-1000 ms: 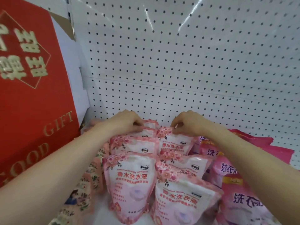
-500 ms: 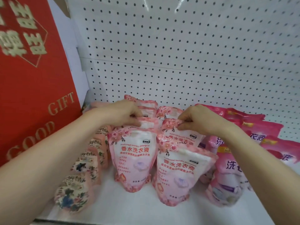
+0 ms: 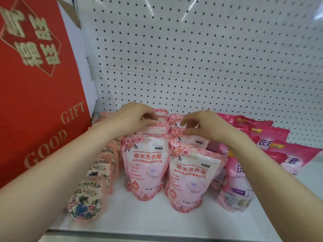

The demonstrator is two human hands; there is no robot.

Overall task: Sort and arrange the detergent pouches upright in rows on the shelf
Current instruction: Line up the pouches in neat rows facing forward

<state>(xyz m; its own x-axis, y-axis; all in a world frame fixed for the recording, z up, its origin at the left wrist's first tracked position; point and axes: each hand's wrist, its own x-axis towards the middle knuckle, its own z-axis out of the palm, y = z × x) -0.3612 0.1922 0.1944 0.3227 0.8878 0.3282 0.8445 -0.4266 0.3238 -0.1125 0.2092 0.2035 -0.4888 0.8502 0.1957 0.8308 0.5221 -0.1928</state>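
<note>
Right hand (image 3: 204, 126) has released its pouch (image 3: 175, 134), fingers loose above it; left hand (image 3: 134, 117) curls at a rear pouch (image 3: 161, 113), grip unclear; bare shelf (image 3: 139, 217) lies open up front.

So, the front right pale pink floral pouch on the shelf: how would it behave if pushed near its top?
Likely tips rather than slides: the pale pink floral plastic pouch stands tall on a narrow base. Its bulging body suggests liquid fill, so probably heavy and squashy. Glossy film: possibly slippery.
</note>
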